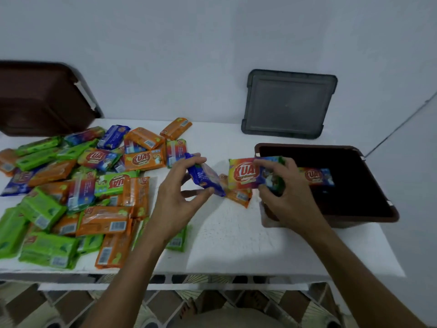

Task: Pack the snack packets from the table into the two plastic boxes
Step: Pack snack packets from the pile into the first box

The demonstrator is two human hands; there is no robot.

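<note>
1. Left hand (182,192): grip is pinching a blue packet (205,178) between thumb and fingertips, held up off the white worktop (236,245), about midway between the pile and the box
2. Right hand (286,195): grip is curled round one end of a rainbow packet (243,174), right at the near-left corner of the brown box (307,146). There might be a second packet tucked in that grip, I can't tell
3. One lone packet (316,176) lies inside the box, so I'd say packing has barely begun. The big pile (71,197) of green, orange and blue ones covers the left side of the worktop
4. What could go wrong: the rainbow packet is held only by its end and the wrapper looks slick, so it could slip and land outside the rim
5. An orange packet (240,197) lies loose under both hands, easy to knock or forget
6. A green packet (176,242) sits under the left forearm near the front edge, so a careless sweep could push it off
7. I only see one open box. The dark brown thing (40,100) leaning far left could be the other one or a lid, and a grey lid (287,104) leans on the wall
</note>
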